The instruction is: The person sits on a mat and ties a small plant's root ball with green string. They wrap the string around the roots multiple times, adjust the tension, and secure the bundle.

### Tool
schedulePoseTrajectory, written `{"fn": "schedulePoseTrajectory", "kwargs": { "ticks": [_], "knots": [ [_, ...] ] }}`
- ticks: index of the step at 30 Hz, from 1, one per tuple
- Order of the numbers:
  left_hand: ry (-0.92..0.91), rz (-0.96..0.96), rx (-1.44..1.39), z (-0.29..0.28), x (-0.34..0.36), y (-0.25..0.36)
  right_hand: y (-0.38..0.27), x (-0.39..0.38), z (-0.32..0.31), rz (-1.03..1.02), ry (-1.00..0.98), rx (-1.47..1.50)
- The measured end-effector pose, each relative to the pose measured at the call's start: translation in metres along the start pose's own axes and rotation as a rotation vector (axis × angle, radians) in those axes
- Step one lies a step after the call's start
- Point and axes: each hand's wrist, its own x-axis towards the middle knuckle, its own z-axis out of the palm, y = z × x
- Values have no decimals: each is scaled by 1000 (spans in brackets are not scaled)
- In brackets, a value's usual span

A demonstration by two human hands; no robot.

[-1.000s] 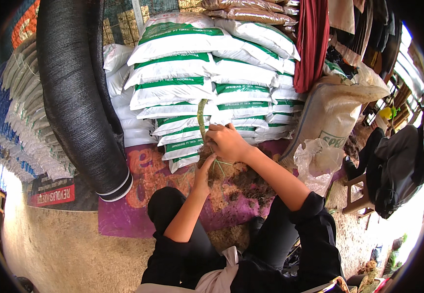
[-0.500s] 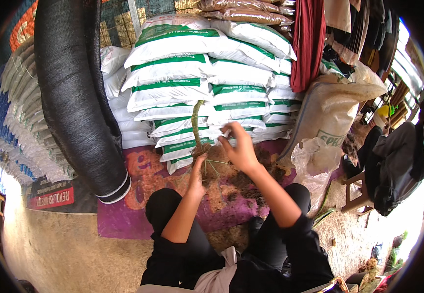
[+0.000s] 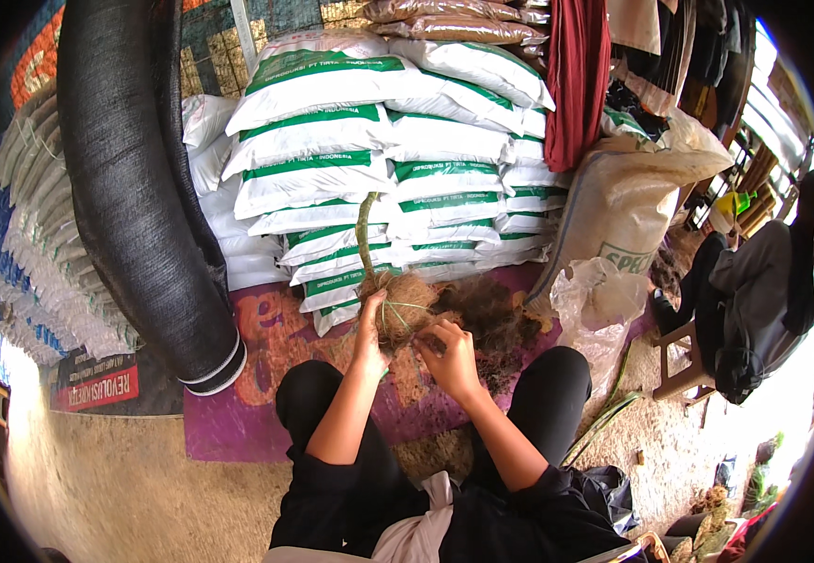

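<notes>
My left hand (image 3: 369, 335) grips the side of a brown fibre ball (image 3: 403, 302) bound with thin green string. A long green stem (image 3: 365, 235) rises from the top of the ball, in front of stacked white-and-green sacks. Against the ball's lower right, my right hand (image 3: 446, 354) has its fingertips pinched; what they hold is too small to make out. Dark loose fibrous material (image 3: 493, 324) lies beside the ball on a worn purple board (image 3: 215, 427) in front of my knees.
White sacks (image 3: 299, 127) fill the back, with a black roll (image 3: 121, 188) on the left. A beige sack (image 3: 618, 206) and crumpled clear plastic (image 3: 585, 310) stand at the right. Farther right, a person in dark clothes (image 3: 754, 281) sits on a stool (image 3: 677, 375).
The right hand has moved off the stem, down and round to the lower right of the ball, its fingers now closed. More of the ball shows in the left hand.
</notes>
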Motion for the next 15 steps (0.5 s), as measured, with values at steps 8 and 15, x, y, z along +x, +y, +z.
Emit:
{"fn": "schedulePoseTrajectory", "kwargs": {
  "ticks": [8, 15],
  "knots": [
    [78, -32, 32, -7, 3, -3, 7, -17, 8, 336, -74, 664],
    [76, -42, -61, -6, 5, -4, 1, -16, -1, 413, -157, 608]
  ]
}}
